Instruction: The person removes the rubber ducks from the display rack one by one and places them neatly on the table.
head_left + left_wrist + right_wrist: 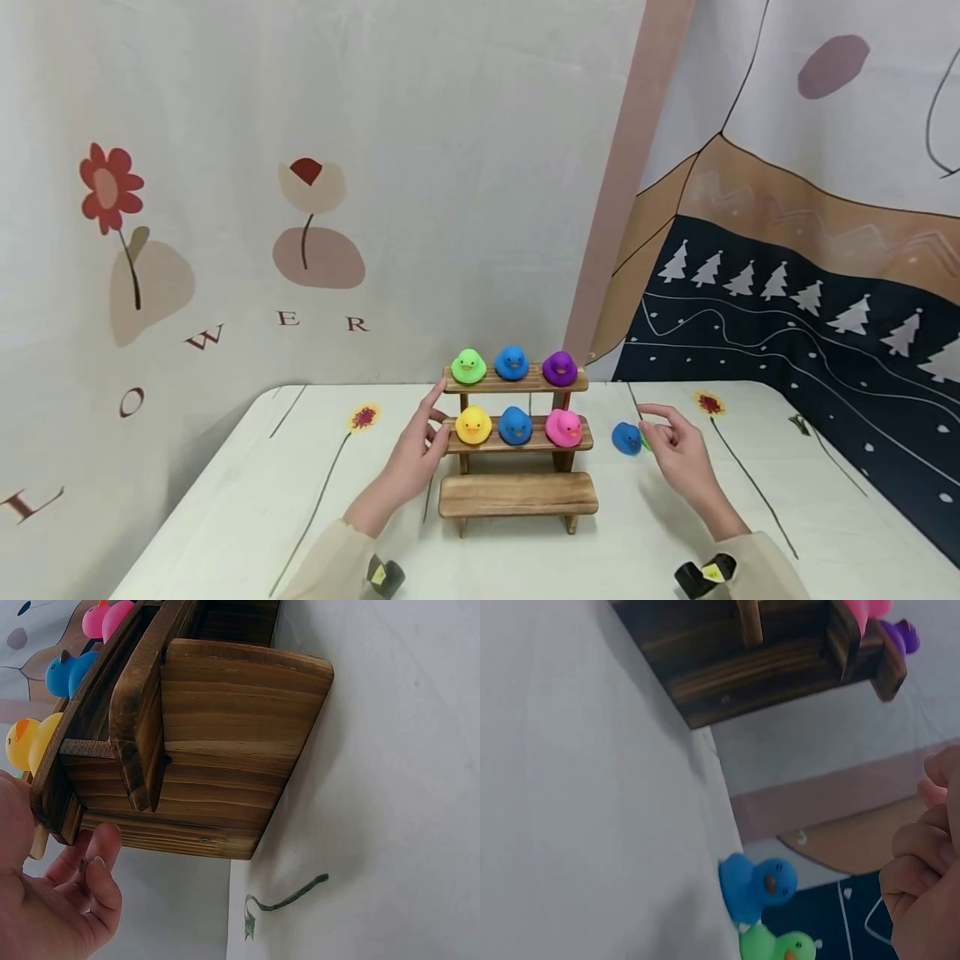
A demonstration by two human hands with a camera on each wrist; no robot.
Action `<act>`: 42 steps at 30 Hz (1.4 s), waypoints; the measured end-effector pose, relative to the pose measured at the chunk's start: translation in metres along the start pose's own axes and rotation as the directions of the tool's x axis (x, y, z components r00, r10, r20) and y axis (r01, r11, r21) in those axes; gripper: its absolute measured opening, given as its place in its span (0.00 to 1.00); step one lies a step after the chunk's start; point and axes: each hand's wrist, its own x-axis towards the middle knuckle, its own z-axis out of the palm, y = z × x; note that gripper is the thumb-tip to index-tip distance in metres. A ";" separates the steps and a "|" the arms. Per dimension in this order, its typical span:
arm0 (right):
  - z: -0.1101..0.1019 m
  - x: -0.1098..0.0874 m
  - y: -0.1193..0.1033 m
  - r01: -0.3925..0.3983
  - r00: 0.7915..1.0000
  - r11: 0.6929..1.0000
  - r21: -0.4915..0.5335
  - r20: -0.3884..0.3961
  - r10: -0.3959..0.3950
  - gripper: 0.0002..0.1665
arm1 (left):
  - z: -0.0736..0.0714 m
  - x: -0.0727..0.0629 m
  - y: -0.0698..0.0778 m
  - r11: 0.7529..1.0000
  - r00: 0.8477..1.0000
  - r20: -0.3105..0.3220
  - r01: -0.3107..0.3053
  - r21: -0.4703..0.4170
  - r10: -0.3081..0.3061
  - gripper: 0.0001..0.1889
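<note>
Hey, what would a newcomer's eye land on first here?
Most likely the six bright ducks on the upper two tiers of the stand. Next, perhaps, the left hand holding the stand's left side, and the right hand beside a loose blue duck on the table at right.

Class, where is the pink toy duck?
In the head view, the pink toy duck sits at the right end of the wooden stand's middle tier, beside a blue duck, below the purple duck.

Your right hand (678, 457), at four o'clock in the head view, largely hides the green duck (646, 442).
</note>
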 end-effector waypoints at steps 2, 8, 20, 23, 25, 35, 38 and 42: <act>0.002 -0.002 -0.006 0.024 1.000 1.000 0.004 0.007 -0.024 0.17 | 0.000 0.000 0.000 1.000 1.000 0.004 -0.001 -0.003 0.001 0.35; 0.008 -0.007 -0.022 0.072 0.995 0.996 0.060 0.066 -0.076 0.18 | 0.001 -0.001 0.000 1.000 1.000 0.007 0.015 -0.011 -0.015 0.35; 0.023 -0.011 -0.058 0.185 0.973 0.978 0.096 0.124 -0.196 0.17 | -0.003 0.000 0.000 1.000 1.000 0.001 0.008 -0.015 -0.008 0.35; 0.024 -0.013 -0.076 0.203 0.966 0.972 0.120 0.136 -0.219 0.17 | -0.003 0.001 -0.001 1.000 1.000 0.005 0.009 -0.015 -0.009 0.35; 0.025 -0.013 -0.083 0.215 0.962 0.968 0.130 0.142 -0.233 0.16 | -0.002 0.000 -0.001 1.000 1.000 0.003 0.009 -0.012 -0.009 0.36; 0.035 -0.011 -0.086 0.233 0.948 0.957 0.171 0.181 -0.263 0.19 | -0.001 0.000 -0.001 1.000 1.000 0.008 0.016 -0.007 -0.016 0.36; 0.037 -0.011 -0.086 0.242 0.941 0.955 0.169 0.199 -0.274 0.20 | -0.001 0.000 0.000 1.000 1.000 0.005 0.012 -0.004 -0.012 0.36; 0.037 -0.013 -0.088 0.261 0.937 0.954 0.147 0.199 -0.287 0.20 | -0.001 0.001 0.002 1.000 1.000 0.010 0.015 -0.011 -0.015 0.36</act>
